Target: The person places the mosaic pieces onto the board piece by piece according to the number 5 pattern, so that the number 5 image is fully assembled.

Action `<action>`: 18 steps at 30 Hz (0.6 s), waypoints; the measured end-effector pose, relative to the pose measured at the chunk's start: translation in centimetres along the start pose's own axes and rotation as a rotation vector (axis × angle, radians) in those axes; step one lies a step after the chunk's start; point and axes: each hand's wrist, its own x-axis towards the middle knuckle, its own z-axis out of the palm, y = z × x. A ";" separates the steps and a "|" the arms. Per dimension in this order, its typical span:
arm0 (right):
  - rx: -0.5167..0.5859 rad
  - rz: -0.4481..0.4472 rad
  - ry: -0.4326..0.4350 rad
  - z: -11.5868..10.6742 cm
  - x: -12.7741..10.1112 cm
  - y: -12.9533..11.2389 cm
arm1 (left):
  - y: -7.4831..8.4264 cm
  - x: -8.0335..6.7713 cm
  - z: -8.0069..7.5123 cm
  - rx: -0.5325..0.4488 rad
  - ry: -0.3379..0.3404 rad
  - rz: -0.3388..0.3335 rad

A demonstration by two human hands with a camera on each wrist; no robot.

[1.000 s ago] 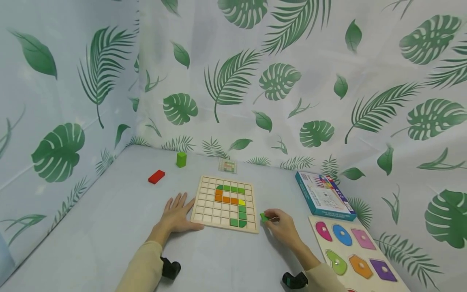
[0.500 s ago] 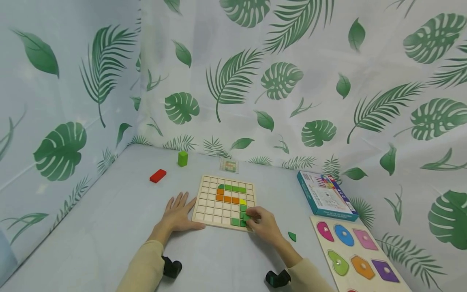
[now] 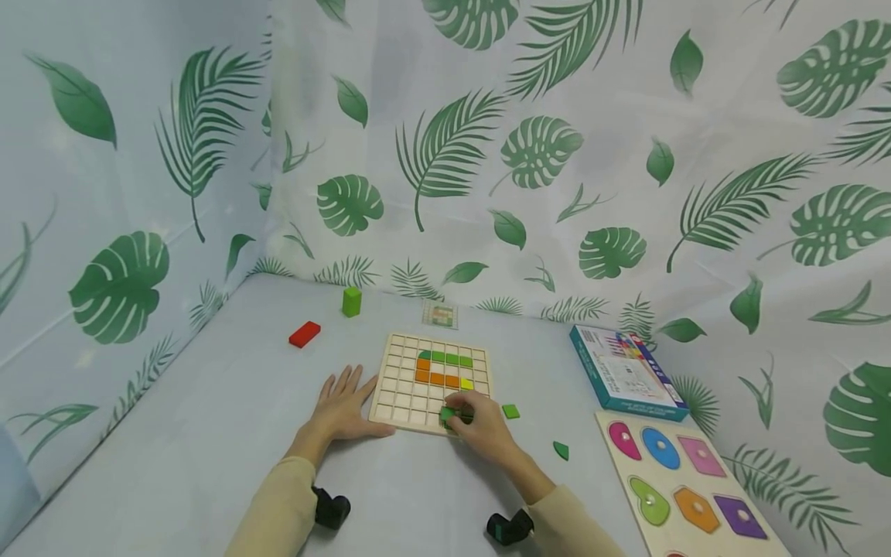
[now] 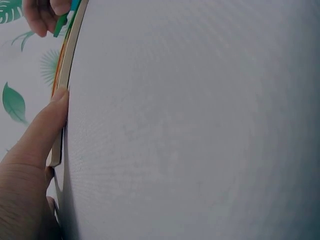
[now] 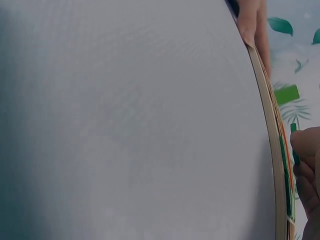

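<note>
A wooden grid board [image 3: 407, 387] lies on the grey table, partly filled with green, orange and yellow tiles. My left hand [image 3: 343, 404] rests flat on the table, its thumb [image 4: 47, 125] against the board's left edge [image 4: 64, 95]. Over the board's near edge, my right hand [image 3: 461, 415] pinches a small green tile [image 3: 448, 415]; the hand hides the cells below it. That green tile [image 4: 62, 22] shows between the fingertips in the left wrist view, and as a green sliver [image 5: 294, 150] beside the fingers [image 5: 306, 147] in the right wrist view.
A green square tile [image 3: 511, 411] and a dark green quarter piece [image 3: 560, 449] lie loose right of the board. A red block [image 3: 304, 334], a green block [image 3: 351, 301] and a card [image 3: 440, 315] sit farther back. A blue box [image 3: 626, 371] and a shape puzzle [image 3: 685, 487] are at the right.
My right hand moved left from beside the board to its near edge. A dark green quarter piece, then a green square tile, came to lie on the table. The left hand stayed put.
</note>
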 end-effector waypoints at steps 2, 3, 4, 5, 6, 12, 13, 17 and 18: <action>-0.001 -0.005 -0.010 0.3 0.2 -0.2 | -0.1 0.1 0.1 0.001 -0.001 -0.004; -0.005 -0.013 -0.017 0.4 0.2 -0.3 | -0.1 0.1 0.1 -0.001 0.005 -0.001; -0.011 -0.021 -0.021 0.5 0.3 -0.4 | -0.1 0.1 0.1 -0.002 0.008 0.001; -0.019 -0.031 -0.026 0.6 0.3 -0.5 | -0.1 0.1 0.1 0.000 0.007 0.000; -0.020 -0.038 -0.033 0.7 0.4 -0.5 | -0.1 0.1 0.1 0.001 0.009 0.000; -0.042 -0.062 -0.073 1.1 0.5 -1.0 | -0.1 0.1 0.2 0.007 0.009 -0.008; -0.048 -0.060 -0.080 1.1 0.6 -1.0 | 0.0 0.2 0.2 0.008 0.007 -0.009; -0.047 -0.045 -0.101 1.1 0.7 -1.1 | 0.0 0.3 0.2 0.004 0.010 -0.007; -0.043 -0.044 -0.104 1.1 0.7 -1.1 | 0.0 0.3 0.2 0.003 0.011 -0.006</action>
